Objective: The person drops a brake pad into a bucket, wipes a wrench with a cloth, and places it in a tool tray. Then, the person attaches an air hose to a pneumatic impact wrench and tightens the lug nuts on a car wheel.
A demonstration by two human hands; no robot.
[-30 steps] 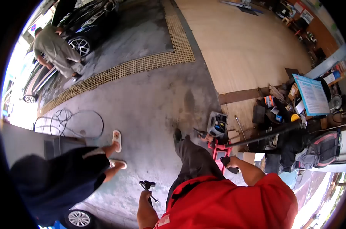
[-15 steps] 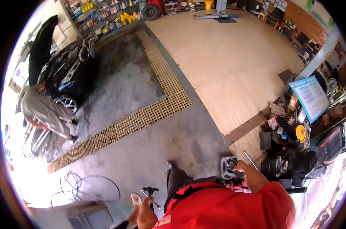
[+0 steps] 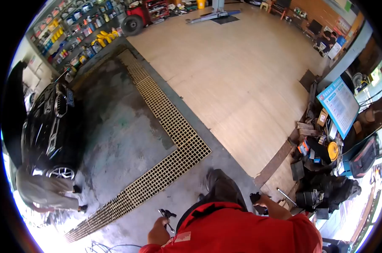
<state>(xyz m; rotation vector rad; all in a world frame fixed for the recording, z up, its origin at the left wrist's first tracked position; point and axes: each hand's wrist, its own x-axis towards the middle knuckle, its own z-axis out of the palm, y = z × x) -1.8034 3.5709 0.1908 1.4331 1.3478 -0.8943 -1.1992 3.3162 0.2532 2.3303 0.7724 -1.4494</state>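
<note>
Advanced, leaving cable [image 3: 111, 246] cropped at seven o'clock. Gripping dark tool [image 3: 168, 214] in left hand [image 3: 159, 232], indistinct black object [image 3: 255, 197] in right hand [image 3: 264, 201].

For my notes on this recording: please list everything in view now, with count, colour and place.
Tool: 1, black, in the left hand
Small object: 1, black, at the right hand; kind unclear
Metal rod: 1, silver, floor, lower right
Sign board: 1, blue-white, right
Disc: 1, yellow, below the board
Clutter: uncountable, mixed, right
Floor grating: L-shaped run, yellowish, centre to lower left
Car: 1, black, left
Other person: 1, greyish clothes, beside the car
Bottles: many, mixed, upper-left shelves
Tyre: 1, black, top
Bucket: 1, yellow, top
Cable: count unclear, dark, bottom left
Shirt: 1, red, bottom centre
Trousers: 1 pair, dark, above the shirt
Hands: 2, bare, either side
</note>
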